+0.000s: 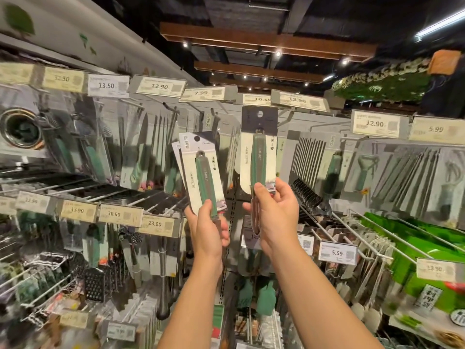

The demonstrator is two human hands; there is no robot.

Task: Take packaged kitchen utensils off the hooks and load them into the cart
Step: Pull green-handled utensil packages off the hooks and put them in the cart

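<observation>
**Both hands held carded peelers in front of the hook wall**

A tall display wall [314, 127] of wire hooks filled the view, hung row on row with packaged kitchen utensils and edged with price tags. To the right, green packets [412, 250] lay stacked on lower hooks. To the left, a round metal strainer [21, 128] hung in its pack near the top row. Low in the middle, green silicone spatulas [265, 298] hung below the arms.

Two bare forearms rose from the bottom edge toward the middle of the wall. The left hand [210, 227] had its fingers [225, 236] curled round the lower end of a small bunch of carded peelers [201, 170], thumb laid on the front one's green handle; the cards tilted left and were clear of any hook. At least two cards showed in that bunch, fanned slightly.

The right hand [273, 210] pinched the bottom of a single carded peeler [259, 152], thumb in front over the handle's foot and fingers [285, 195] curled behind the card. That card stood upright, its hang hole just below the 10.50 price tag [256, 99]; whether it touched a hook, I could not tell. The cart was out of view.
</observation>
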